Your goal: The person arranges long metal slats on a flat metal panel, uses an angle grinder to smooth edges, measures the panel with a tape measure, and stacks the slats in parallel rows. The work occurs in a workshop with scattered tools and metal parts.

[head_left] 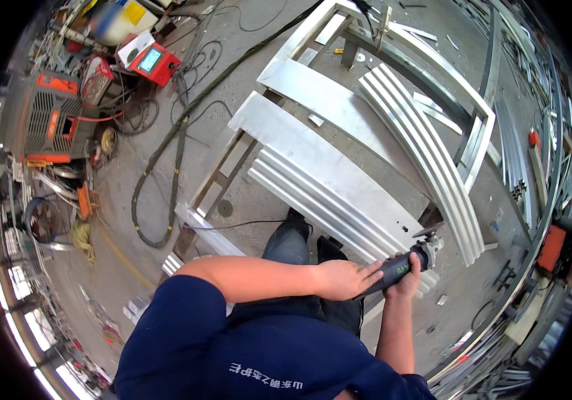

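Observation:
Both of my hands are on a dark angle grinder [396,268], whose silver head and disc point away to the upper right. My right hand [404,283] wraps round its body from below, near the head. The fingers of my left hand [347,279] lie over the rear of the body, with that forearm crossing in front of me. The disc is over the right end of a flat metal plate [339,175]. Beside the plate, nearer to me, runs a ribbed metal strip [316,203], its right end partly behind the grinder and my hands.
Another flat plate [339,103] and a curved ribbed strip [426,160] lie beyond, near a metal frame [483,107]. A thick cable [183,123] loops over the floor at left. Left stand a grey-orange machine [53,120] and a red box with a screen [156,63].

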Tool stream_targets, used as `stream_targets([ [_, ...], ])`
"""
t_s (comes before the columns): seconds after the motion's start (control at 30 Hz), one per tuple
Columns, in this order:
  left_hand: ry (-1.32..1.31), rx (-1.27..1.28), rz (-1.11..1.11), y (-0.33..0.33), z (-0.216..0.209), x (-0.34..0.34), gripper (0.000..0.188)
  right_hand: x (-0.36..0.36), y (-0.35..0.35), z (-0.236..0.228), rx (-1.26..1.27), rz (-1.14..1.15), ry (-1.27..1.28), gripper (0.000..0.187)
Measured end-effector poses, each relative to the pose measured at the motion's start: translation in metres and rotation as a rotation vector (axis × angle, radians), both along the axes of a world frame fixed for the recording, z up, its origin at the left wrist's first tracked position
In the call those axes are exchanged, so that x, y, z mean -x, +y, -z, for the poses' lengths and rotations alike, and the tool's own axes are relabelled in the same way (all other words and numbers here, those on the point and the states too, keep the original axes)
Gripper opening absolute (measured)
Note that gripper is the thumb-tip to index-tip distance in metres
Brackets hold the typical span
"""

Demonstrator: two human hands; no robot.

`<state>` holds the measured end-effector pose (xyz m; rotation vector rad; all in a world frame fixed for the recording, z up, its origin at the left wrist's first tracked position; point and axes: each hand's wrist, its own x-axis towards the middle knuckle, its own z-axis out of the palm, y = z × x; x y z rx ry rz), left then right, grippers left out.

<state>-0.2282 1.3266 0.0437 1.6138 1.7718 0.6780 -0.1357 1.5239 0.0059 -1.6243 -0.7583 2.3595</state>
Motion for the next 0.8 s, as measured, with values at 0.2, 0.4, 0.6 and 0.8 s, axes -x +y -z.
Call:
stream_targets([
  [0.2, -0.073, -0.181, -0.382, -0.021, 0.012, -0.036, 0.07, 0.023, 0.004, -0.014, -0.019, -0.103, 0.054, 0.035],
  [0.4, -0.332, 0.144, -0.482, -0.021, -0.006, -0.051, 0.074, 0.027, 0.021, -0.032, -0.029, -0.23, 0.124, 0.036],
  [0.6, 0.168, -0.052, -0.605, 0.0, -0.036, -0.058, 0.065, 0.037, 0.032, -0.043, 0.022, -0.294, 0.156, 0.038],
  [0.8, 0.543, -0.225, -0.517, 0.008, -0.045, -0.046, 0.055, 0.044, 0.042, -0.042, 0.046, -0.303, 0.156, 0.036],
])
